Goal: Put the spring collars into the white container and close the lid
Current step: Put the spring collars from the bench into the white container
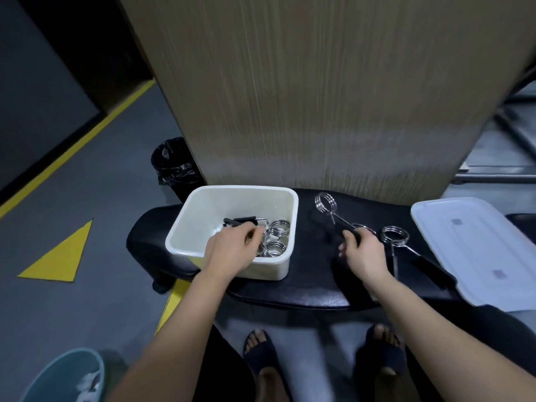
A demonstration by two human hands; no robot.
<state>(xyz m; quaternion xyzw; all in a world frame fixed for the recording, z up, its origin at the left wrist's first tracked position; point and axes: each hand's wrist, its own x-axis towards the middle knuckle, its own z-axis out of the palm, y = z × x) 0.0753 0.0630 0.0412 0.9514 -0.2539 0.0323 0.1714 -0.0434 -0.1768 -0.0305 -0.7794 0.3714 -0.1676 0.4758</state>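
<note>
The white container (203,210) stands open on a black padded bench (307,288). Several chrome spring collars (279,227) with black handles lie inside it. My left hand (232,248) reaches into the container, its fingers curled around a collar there. My right hand (362,250) grips the black handles of another spring collar (325,202), whose coil points away from me over the bench. A third collar (395,236) lies loose on the bench just right of that hand. The white lid (475,250) rests flat at the bench's right end.
A tall wooden panel (319,97) rises right behind the bench. A black bin with a liner (174,163) stands behind the container on the left. A teal bucket (63,378) sits at the lower left on the grey floor. My feet in dark slippers are below the bench.
</note>
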